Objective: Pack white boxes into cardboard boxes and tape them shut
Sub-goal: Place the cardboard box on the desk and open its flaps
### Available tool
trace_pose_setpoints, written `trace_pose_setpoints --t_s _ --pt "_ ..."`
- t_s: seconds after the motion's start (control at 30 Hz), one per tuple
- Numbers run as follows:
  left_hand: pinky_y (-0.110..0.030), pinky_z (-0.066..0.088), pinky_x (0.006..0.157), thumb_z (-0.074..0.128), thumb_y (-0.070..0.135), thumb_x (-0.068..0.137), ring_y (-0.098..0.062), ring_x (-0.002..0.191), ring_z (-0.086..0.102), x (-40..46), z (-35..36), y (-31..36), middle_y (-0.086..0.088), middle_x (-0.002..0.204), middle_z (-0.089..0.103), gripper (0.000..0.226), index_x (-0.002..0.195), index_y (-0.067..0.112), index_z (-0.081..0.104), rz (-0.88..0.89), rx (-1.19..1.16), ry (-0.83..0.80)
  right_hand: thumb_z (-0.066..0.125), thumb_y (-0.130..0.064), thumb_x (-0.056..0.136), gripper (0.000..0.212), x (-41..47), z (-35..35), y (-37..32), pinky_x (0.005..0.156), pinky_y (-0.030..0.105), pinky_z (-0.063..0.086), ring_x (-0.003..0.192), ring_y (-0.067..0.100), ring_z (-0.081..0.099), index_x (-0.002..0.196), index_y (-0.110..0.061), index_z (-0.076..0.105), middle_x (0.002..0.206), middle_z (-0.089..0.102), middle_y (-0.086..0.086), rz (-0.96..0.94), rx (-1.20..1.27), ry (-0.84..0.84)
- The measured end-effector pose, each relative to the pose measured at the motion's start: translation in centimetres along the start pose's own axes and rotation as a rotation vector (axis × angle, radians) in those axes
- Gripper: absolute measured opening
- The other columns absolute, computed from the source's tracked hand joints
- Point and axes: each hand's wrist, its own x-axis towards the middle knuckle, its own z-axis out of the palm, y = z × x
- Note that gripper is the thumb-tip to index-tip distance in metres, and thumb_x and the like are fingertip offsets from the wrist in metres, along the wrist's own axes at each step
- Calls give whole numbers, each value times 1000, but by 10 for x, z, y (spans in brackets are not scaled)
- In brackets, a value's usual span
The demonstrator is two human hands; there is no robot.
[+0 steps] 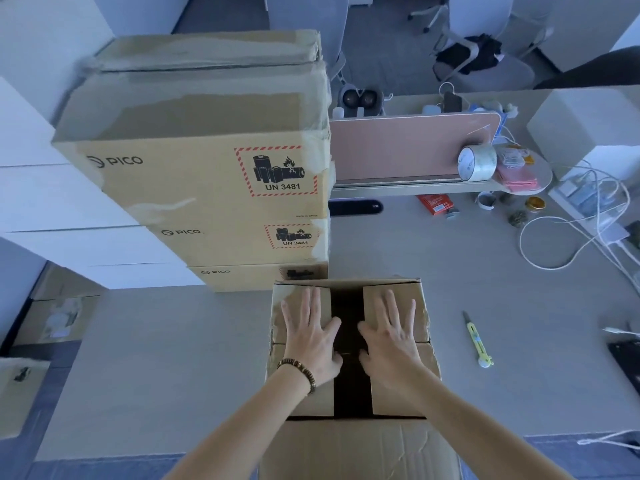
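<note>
— Both hands are flat on the box, right?

— Yes. Left hand (313,336) and right hand (389,336) lie palm down with fingers spread and straight, one on each top flap (304,393) of the open cardboard box (349,441) in front of the person. They grip nothing; they press the flaps down. A bead bracelet (298,370) sits on the left wrist.

— Are the flaps closed?

— Not fully. A dark gap (348,358) runs between the two flaps, from the near edge to the far one. What is inside is too dark to tell, so I cannot say whether white boxes are in it.

— So where is the job, would you say?

— I judge this box to be at the closing stage: flaps folded down, no tape across the gap yet. The tape roll (476,162) stands on a ledge by the pink divider (398,147), well away from the hands, so it has to be fetched before sealing.

— And the rest?

— Three brown cartons are stacked (207,174) just beyond the box on the surface (156,341), the top ones with tape along their edges, so those look finished. A yellow cutter (476,339) lies to the right of the box, apart from it. Further right are white cables (571,237) and small clutter. More cartons (20,393) sit on the floor at left.
</note>
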Motion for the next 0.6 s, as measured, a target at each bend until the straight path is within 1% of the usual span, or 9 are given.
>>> trace_pose_setpoints --t_s 0.07,0.13,0.2,0.27,0.33,0.4,0.43,0.53,0.6 --pt "-75 0 111 58 41 80 -43 150 -10 -6 -6 0 -27 161 -6 46 122 27 46 -12 -46 51 64 -29 78 23 -5 -4 -1 116 71 -7 152 44 -9 101 -27 57 163 10 20 14 135 80" --pt "-71 10 113 59 39 80 -43 149 6 -13 -13 1 -28 159 7 42 118 27 43 -46 -95 93 63 -27 80 23 -11 -10 -1 119 65 0 153 39 -7 101 -30 53 164 9 14 40 257 140" --pt "-58 27 111 59 36 79 -40 142 22 -21 -21 2 -24 155 17 40 114 29 40 -91 -158 132 65 -28 81 25 -16 -17 1 120 56 9 154 34 -4 100 -32 50 165 11 10 52 356 154" --pt "-42 41 98 59 30 79 -33 126 39 -27 -30 2 -14 145 28 36 109 30 38 -127 -248 197 64 -27 85 21 -22 -25 6 120 46 12 154 26 -3 100 -33 50 166 13 6 62 446 167" --pt "-34 50 84 60 20 79 -25 112 46 -31 -38 -2 -4 127 36 33 103 29 39 -160 -333 272 58 -20 92 17 -27 -35 12 120 40 16 155 20 0 104 -32 56 166 15 2 89 536 187" --pt "-29 55 68 61 14 81 -18 105 48 -35 -46 -8 2 116 41 29 100 27 43 -205 -393 325 53 -17 96 23 -34 -47 18 115 38 29 154 19 12 113 -32 60 166 16 -3 122 591 181" --pt "-28 56 64 62 14 83 -16 101 50 -37 -49 -12 3 114 44 27 101 26 46 -228 -399 339 51 -17 98 28 -38 -52 21 110 37 36 152 18 21 118 -34 60 166 16 -6 127 599 175" --pt "-29 56 62 60 14 90 -15 81 58 -46 -61 -24 5 110 54 24 109 26 52 -304 -409 347 44 -17 101 40 -47 -64 29 97 34 46 137 20 46 133 -37 54 166 15 -8 118 621 174" --pt "-32 56 65 57 9 91 -17 77 61 -50 -69 -31 5 107 60 25 111 24 54 -349 -437 355 39 -14 102 47 -50 -69 34 87 31 49 115 20 61 142 -36 49 166 17 -6 134 620 149"
